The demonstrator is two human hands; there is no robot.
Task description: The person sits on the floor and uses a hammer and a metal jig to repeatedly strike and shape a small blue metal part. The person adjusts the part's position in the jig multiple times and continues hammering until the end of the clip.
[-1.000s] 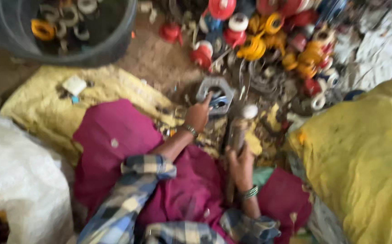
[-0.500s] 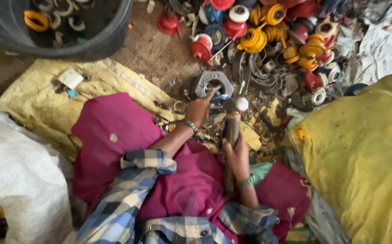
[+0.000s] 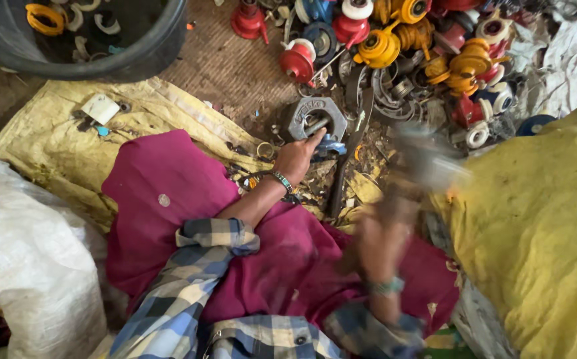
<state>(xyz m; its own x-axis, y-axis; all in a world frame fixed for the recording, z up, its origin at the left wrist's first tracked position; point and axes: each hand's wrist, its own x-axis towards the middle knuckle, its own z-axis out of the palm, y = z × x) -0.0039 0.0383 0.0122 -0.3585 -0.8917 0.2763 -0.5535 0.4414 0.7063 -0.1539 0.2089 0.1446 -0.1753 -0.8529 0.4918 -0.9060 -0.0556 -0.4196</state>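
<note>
While the left hand [image 3: 296,158] is kept pressed on a small blue part [image 3: 330,144] at the foot of a grey hexagonal metal block [image 3: 315,118], the right hand [image 3: 385,239] is seen only as a blur, swung out to the right with a hammer [image 3: 428,163] whose head is smeared by motion. Half a second ago the hammer was held upright close beside the block; a second ago it was likewise held near it. It is judged from this that a blow is being wound up or delivered, with the blue part steadied on the floor as the piece being struck. The left fingers are spread flat over the part rather than wrapped round it; the right fingers are closed on the hammer's handle, though the blur hides how firmly.

A dark round tub [image 3: 112,56] is set at the upper left, and yellow and pale rings [image 3: 45,16] are seen lying loose in it. A white woven sack [image 3: 25,259] is propped at the lower left and a bulging yellow sack [image 3: 541,226] at the right; what either is filled with cannot be told. A flattened yellow sack [image 3: 69,143] is spread on the floor under a magenta cloth [image 3: 168,193]. A heap of red, yellow and blue wheel-like parts [image 3: 421,46] is piled beyond the block, well apart from the tub.
</note>
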